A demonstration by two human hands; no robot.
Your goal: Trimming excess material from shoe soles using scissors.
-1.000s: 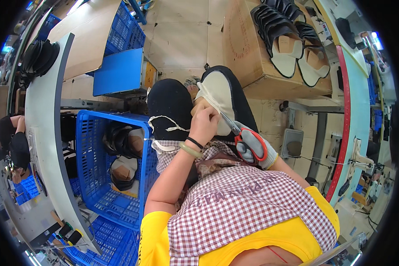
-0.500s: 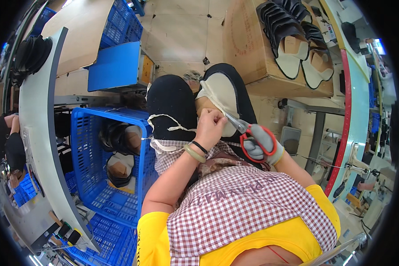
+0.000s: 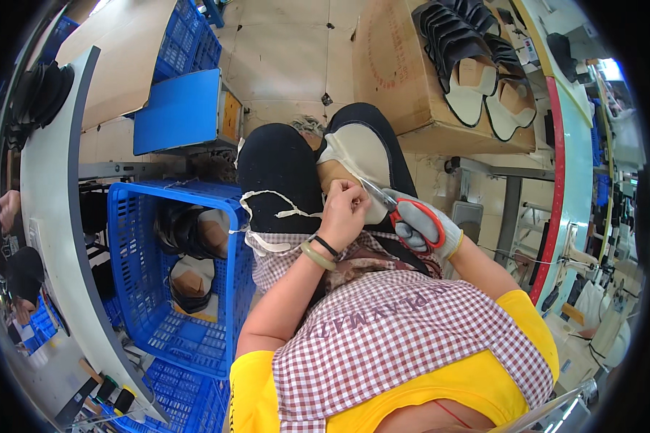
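Observation:
Across my right thigh lies a shoe upper (image 3: 362, 150) with cream lining, a tan patch and a dark edge. My bare left hand (image 3: 344, 208) is closed in a pinch at its near edge. My right hand (image 3: 425, 225), in a grey-white glove, grips scissors (image 3: 439, 219) with red handles. Their blades point up and left along the lining edge, close to my left fingertips. Exactly what lies between the left fingers is partly hidden. Thin cream trimming strips (image 3: 274, 204) drape over my left thigh and apron.
On my left stands a blue crate (image 3: 123, 252) containing several uppers. A cardboard box (image 3: 390, 79) at front right carries a row of dark uppers (image 3: 455, 36). Grey-edged table (image 3: 58, 173) runs along the left; another person's hand (image 3: 9, 209) shows beyond it.
The scissors' handles have come closer together as my right hand closed. My left hand keeps its pinch at the edge of the upper. The whole view has shifted slightly.

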